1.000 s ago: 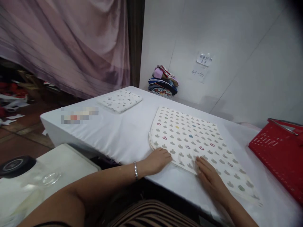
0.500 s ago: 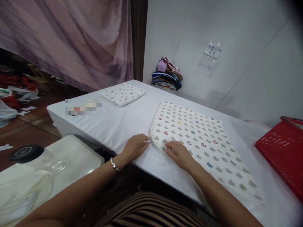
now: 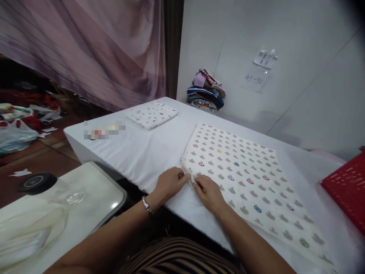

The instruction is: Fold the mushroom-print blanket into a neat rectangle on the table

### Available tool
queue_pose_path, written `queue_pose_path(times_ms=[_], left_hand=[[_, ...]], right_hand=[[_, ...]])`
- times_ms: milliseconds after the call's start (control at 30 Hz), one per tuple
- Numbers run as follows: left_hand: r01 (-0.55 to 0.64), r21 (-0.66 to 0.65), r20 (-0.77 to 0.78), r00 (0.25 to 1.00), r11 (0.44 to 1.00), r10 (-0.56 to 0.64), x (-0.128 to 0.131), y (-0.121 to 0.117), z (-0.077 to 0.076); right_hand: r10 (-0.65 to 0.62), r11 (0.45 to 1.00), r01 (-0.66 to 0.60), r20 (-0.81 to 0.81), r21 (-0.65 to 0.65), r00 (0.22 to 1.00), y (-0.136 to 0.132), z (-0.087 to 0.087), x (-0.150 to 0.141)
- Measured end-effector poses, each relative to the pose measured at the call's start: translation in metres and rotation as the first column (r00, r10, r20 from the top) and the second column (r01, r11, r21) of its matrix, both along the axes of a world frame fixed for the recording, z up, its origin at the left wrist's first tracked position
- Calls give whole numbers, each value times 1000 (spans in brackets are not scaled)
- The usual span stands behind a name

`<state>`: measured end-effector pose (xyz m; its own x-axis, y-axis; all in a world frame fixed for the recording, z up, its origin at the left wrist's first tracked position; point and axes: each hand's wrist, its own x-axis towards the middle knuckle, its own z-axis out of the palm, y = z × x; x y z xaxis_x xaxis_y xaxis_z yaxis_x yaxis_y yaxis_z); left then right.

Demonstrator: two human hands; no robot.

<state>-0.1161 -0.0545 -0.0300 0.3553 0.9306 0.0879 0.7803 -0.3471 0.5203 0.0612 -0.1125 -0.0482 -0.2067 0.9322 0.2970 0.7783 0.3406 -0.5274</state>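
Note:
A white cloth [image 3: 236, 167] printed with grey shapes and a few coloured ones lies folded in layers on the white-covered table [image 3: 159, 148]. Its rounded near-left corner is pinched between my two hands. My left hand [image 3: 172, 182], a bracelet on its wrist, has thumb and fingers closed on the layered edge. Just to the right, my right hand [image 3: 209, 193] grips the same edge with curled fingers. Between them the layers bunch up slightly. Farther back on the table rests a second folded cloth [image 3: 154, 114], white with small dark prints.
A red perforated basket [image 3: 346, 186] stands at the right. Folded fabrics [image 3: 205, 91] are piled by the wall at the back. On my left is a pale surface [image 3: 94, 190] with a black round object [image 3: 37, 183] and clear plastic. A blurred-out item [image 3: 104, 130] lies at the table's left.
My left hand has moved right onto the cloth's edge, and my right hand has shifted down to the edge beside it. The corner's layers now bunch between them. The view has turned slightly left.

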Motion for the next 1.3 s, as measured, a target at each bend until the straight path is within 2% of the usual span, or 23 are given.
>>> queue_pose_path(times_ms=[133, 267, 433, 533, 633, 733, 833, 933, 1133, 1300], left_hand=[[-28, -87, 11, 1000, 996, 29, 4, 2, 3], [-34, -127, 48, 998, 991, 40, 3, 7, 3], [15, -172, 150, 989, 985, 11, -1, 13, -3], [20, -279, 223, 974, 960, 44, -1, 14, -4], [-3, -412, 285, 949, 911, 132, 1, 12, -1], [-2, -572, 379, 886, 820, 266, 3, 7, 5], [121, -696, 525, 758, 707, 386, 4, 3, 7], [218, -725, 600, 666, 653, 444, 4, 2, 4], [194, -711, 607, 655, 676, 450, 5, 1, 0], [205, -702, 608, 672, 683, 423, 5, 4, -3]], right_hand=[[-22, 1000, 22, -41, -2, 999, 1, 0, -1], [-58, 998, 58, -8, -1, 998, 4, -3, -4], [-75, 997, 75, 40, -6, 996, 8, -4, -8], [-87, 996, 87, 16, 8, 996, 9, 0, -11], [-118, 991, 119, -18, 65, 993, 8, 5, -12], [-137, 981, 134, 15, 140, 990, 6, 5, -13], [-98, 986, 85, 90, 141, 991, 5, 1, -15], [-31, 996, 23, 86, 91, 996, 5, -1, -16], [-11, 1000, 12, -37, 12, 999, 4, 5, -19], [1, 1000, 0, -106, 7, 994, 4, 4, -18]])
